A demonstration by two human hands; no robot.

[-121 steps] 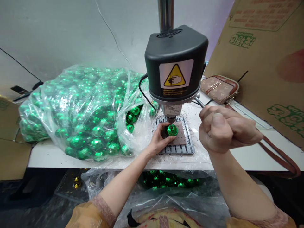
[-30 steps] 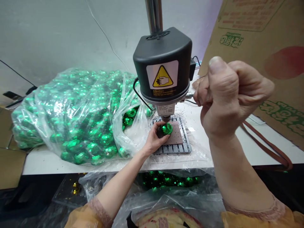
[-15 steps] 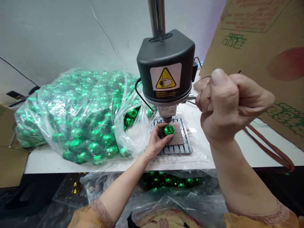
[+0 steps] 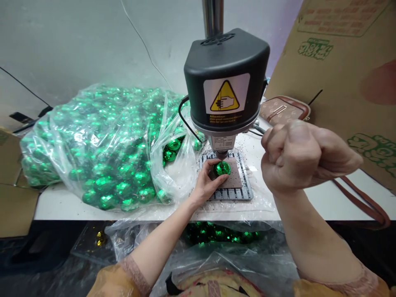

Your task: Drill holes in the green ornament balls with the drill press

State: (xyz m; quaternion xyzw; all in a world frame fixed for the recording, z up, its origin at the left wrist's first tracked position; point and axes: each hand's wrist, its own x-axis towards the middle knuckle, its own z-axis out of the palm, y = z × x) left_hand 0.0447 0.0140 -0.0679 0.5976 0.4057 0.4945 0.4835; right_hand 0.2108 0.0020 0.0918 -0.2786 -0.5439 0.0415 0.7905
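Observation:
A shiny green faceted ball [image 4: 222,168] sits on a square board [image 4: 235,175] over the slotted metal base [image 4: 247,194] of a small drill press. My left hand [image 4: 208,181] pinches it between thumb and fingers from the left. Right above the ball is the chuck [image 4: 221,155] of the black drill press [image 4: 227,82], its tip at the ball's top. My right hand [image 4: 297,154] makes a fist at the end of the press's metal lever [image 4: 259,129]; the grip inside the fist is hidden.
A clear plastic bag of green balls [image 4: 105,152] fills the table's left side, its mouth towards the press. A patterned purse [image 4: 283,109] and a large cardboard box [image 4: 346,62] stand at right. More green balls [image 4: 216,234] lie below the table edge in plastic. Dark shavings litter the table.
My right fist has come down with the lever. The press head appears larger and shifted right, and the purse shows more. My left hand still holds the ball under the chuck.

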